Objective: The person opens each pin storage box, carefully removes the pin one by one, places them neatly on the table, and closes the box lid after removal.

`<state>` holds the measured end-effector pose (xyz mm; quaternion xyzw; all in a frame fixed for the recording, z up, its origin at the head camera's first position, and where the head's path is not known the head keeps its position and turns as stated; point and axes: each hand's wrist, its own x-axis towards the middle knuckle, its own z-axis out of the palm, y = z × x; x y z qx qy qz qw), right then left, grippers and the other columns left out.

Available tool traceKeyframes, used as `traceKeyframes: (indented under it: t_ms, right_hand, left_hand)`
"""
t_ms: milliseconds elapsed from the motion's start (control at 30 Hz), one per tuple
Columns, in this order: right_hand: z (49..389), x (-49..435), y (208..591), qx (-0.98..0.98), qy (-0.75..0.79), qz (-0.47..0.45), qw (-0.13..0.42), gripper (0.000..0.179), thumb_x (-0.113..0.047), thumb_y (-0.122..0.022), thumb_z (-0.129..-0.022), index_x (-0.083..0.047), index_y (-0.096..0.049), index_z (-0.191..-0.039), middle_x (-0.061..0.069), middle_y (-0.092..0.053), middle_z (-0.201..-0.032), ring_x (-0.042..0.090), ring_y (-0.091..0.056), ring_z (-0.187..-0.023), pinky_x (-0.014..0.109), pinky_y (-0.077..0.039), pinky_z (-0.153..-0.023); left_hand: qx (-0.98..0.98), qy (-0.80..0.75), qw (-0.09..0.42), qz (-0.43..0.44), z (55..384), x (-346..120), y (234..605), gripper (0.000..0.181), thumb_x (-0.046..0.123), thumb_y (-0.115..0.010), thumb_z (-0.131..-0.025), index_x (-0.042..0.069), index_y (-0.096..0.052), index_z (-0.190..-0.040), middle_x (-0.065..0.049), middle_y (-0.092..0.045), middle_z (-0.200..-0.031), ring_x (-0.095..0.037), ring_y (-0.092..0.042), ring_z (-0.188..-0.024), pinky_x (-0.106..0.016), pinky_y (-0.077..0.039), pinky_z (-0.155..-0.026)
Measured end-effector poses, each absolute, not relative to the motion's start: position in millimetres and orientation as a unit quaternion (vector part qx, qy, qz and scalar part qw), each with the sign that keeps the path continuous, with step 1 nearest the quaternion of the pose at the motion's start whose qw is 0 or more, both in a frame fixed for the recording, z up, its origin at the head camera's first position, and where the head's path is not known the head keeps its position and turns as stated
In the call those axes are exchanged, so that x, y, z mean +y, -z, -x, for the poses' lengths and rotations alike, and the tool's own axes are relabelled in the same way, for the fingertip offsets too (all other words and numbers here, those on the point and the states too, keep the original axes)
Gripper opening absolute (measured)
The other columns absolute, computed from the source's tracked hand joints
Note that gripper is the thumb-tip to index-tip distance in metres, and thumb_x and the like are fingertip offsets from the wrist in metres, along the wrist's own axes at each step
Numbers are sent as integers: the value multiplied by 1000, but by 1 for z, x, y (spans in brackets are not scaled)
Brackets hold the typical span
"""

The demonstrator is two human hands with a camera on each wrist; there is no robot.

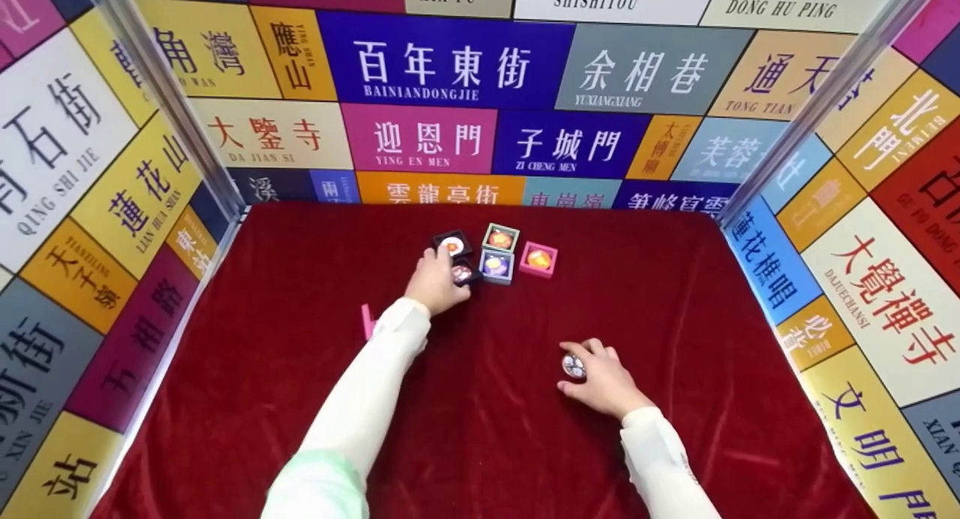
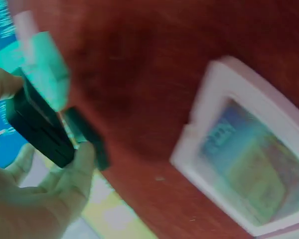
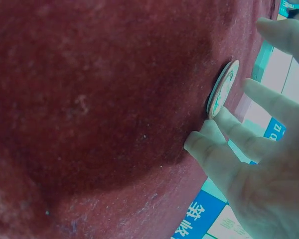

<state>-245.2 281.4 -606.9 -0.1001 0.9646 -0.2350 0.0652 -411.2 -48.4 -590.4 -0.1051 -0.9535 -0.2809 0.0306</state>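
Note:
Near the back of the cloth, my left hand [image 1: 439, 283] grips a small black square box [image 1: 463, 271] between thumb and fingers. That black box [image 2: 40, 122] is tilted in the left wrist view. Just behind it is another black box [image 1: 451, 244] with a round white-and-orange badge inside. My right hand [image 1: 604, 380] is low over the cloth at the right, fingers spread around a round badge [image 1: 574, 365]. In the right wrist view, the badge [image 3: 223, 89] lies on the cloth, one fingertip at its edge; whether they touch I cannot tell.
Right of my left hand stand a green box [image 1: 501, 238], a grey-blue box [image 1: 496, 265] and a pink box [image 1: 538, 259], each with a round badge. A pink frame [image 1: 367, 321] stands by my left forearm. Printed sign panels [image 1: 450, 61] wall the red cloth [image 1: 480, 399].

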Motion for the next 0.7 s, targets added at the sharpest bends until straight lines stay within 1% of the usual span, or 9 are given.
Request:
traceKeyframes:
  t_ms: [100,200,300,433,500,567,700]
  right_hand:
    - [244,280,609,966,232,95,58,71,-27,-88,-89,-14,-61,-153,14,-57,-136,35,-52,-114,56,-56,-85]
    - [243,275,612,967,226,102,53,69,-26,-87,-90,-13,-62,-153,13,-56,-135,37,-51,-116,56,-56,-85]
    - [241,267,616,968,218,115,51,67,-25,-86,-90,-12,-63,-151,14,-54,-133,39,-50,-117,56,-56,-83]
    - [238,262,616,967,216,120,55,64,-23,-85,-91,-11,-63,-151,16,-52,-131,40,-49,-114,55,-56,-83]
    - [239,263,614,966,224,117,56,62,-21,-84,-93,-10,-64,-150,17,-53,-131,41,-48,-114,56,-55,-87]
    - [240,266,612,964,234,113,54,58,-20,-83,-94,-10,-65,-149,19,-54,-130,42,-50,-114,57,-54,-90]
    - [243,275,609,959,260,110,40,51,-16,-80,-96,-6,-67,-144,21,-59,-128,42,-54,-111,57,-52,-93]
  left_hand:
    - [-939,313,62,129,394,-47,575,81,28,-88,-79,-6,-51,-143,-26,-55,-128,-44,-59,-116,-52,-53,-102]
    - [-917,353,94,163,367,-52,564,70,26,-88,-81,-3,-54,-135,-21,-56,-124,-38,-57,-115,-48,-51,-103]
    - [-892,392,121,190,332,-67,560,63,23,-89,-81,0,-55,-129,-15,-57,-121,-33,-55,-115,-44,-49,-105]
    - [-860,443,152,202,284,-84,560,65,20,-90,-79,2,-54,-129,-10,-58,-123,-27,-54,-117,-42,-47,-107]
    - [-846,464,163,204,263,-88,558,67,19,-91,-77,3,-54,-131,-8,-57,-125,-24,-54,-117,-43,-50,-105]
    - [-836,477,170,209,245,-90,556,68,18,-92,-77,4,-54,-132,-7,-57,-126,-21,-55,-115,-42,-53,-99]
    - [-827,495,166,207,222,-91,549,70,15,-93,-77,6,-53,-134,-3,-56,-128,-18,-57,-105,-34,-56,-88]
